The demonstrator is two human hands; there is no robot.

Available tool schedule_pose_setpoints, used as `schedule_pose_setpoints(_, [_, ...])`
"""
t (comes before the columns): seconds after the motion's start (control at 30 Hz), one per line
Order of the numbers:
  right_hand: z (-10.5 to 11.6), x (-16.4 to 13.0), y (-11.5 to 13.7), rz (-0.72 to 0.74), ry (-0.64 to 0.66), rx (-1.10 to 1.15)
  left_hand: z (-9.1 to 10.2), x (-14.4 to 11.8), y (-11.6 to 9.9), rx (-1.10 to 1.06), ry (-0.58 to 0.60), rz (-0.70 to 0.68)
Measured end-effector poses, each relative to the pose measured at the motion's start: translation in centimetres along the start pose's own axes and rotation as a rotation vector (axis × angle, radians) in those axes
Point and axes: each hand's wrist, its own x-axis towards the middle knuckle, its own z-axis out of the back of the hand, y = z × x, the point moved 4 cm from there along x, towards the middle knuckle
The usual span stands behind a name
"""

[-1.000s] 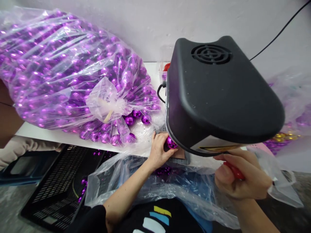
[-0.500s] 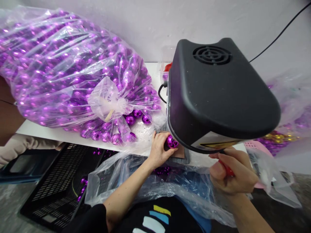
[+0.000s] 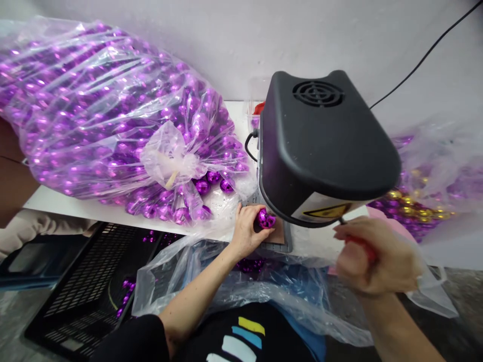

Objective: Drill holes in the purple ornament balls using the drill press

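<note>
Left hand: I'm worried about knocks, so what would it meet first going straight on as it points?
Probably the black machine, just beyond the purple ball that the left hand holds; depth is unclear, so the hand might pass underneath instead.

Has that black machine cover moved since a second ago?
Yes: against the grey pad, the front edge of the black cover sits higher in view and its right end farther left.
</note>
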Motion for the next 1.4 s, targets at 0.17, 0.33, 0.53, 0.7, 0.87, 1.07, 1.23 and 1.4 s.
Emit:
schedule_pose_setpoints(0.17, [0.8,6.3,0.4,-0.208,-0.108,0.043,0.9,-0.1,-0.9,-0.022,-0.052,-0.004])
schedule_pose_setpoints(0.33, [-0.5,8.6,-0.2,-0.276,-0.129,0.216,2.7,-5.3,-2.2,0.015,0.171,-0.037])
schedule_pose_setpoints(0.53, [-0.5,8.6,0.1,-0.299,-0.146,0.168,4.7,-8.6,-2.9,0.183,0.458,-0.070])
schedule_pose_setpoints(0.7, [-0.5,8.8,0.0,-0.292,-0.146,0.150,7.9,0.6,0.3,0.249,0.019,-0.082])
schedule_pose_setpoints(0.87, [-0.5,8.8,-0.3,-0.297,-0.128,0.189,8.5,7.8,4.6,0.542,-0.066,0.111])
schedule_pose_setpoints(1.07, [-0.6,9.0,0.0,-0.287,-0.077,0.197,8.9,3.0,2.8,0.009,-0.136,0.163])
schedule_pose_setpoints(1.23, [-0.8,9.7,-0.3,-0.311,-0.097,0.211,4.6,-1.3,0.1,-0.340,0.068,0.193])
schedule_pose_setpoints(1.4, [-0.8,9.9,-0.2,-0.298,-0.046,0.197,2.2,-0.4,0.3,-0.019,-0.041,0.026])
